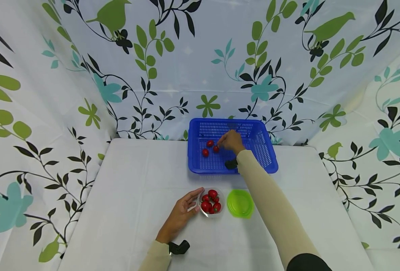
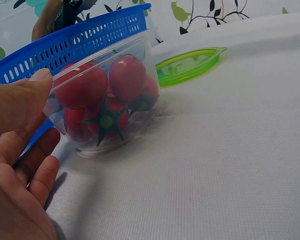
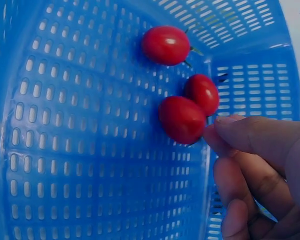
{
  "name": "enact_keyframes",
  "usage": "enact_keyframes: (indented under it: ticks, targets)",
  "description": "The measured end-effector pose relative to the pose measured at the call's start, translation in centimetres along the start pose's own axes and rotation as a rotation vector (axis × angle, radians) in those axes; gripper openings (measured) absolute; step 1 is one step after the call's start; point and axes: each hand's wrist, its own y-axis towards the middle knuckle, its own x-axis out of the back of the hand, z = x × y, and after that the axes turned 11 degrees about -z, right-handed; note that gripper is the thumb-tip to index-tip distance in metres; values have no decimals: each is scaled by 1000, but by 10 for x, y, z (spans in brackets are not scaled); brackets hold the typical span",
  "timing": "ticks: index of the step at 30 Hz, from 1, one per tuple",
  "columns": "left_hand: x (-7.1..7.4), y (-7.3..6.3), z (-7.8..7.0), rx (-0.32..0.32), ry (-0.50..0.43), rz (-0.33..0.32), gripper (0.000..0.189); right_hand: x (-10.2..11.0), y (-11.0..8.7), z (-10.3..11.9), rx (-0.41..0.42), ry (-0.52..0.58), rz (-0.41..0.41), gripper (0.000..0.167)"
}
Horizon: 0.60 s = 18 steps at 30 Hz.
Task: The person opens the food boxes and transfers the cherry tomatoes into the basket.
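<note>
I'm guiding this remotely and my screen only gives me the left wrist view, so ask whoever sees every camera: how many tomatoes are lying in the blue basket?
Observer: Three tomatoes lie in the blue basket.
Operator: I only catch a bit of the right arm behind the basket wall. Where are that hand's fingertips?
Observer: The right hand reaches inside, its fingertips right by one tomato; I can't tell whether they pinch it.
Operator: Are the tomatoes in there all bunched together?
Observer: Not quite. In the right wrist view two look close together, and the third tomato sits a little apart.
</note>
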Motion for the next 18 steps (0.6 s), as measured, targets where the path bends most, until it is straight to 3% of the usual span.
enact_keyframes:
  ticks: [8,13,18]
  targets:
    - [0,1,2,-24,-2,8,58,13,-10,6,104,46,-53,11]
    - [1,1,4,-27,3,4,59,25,-25,15,142,122,-67,13]
    - [0,1,4,-10,-2,-1,59,36,-45,22,198,129,-105,14]
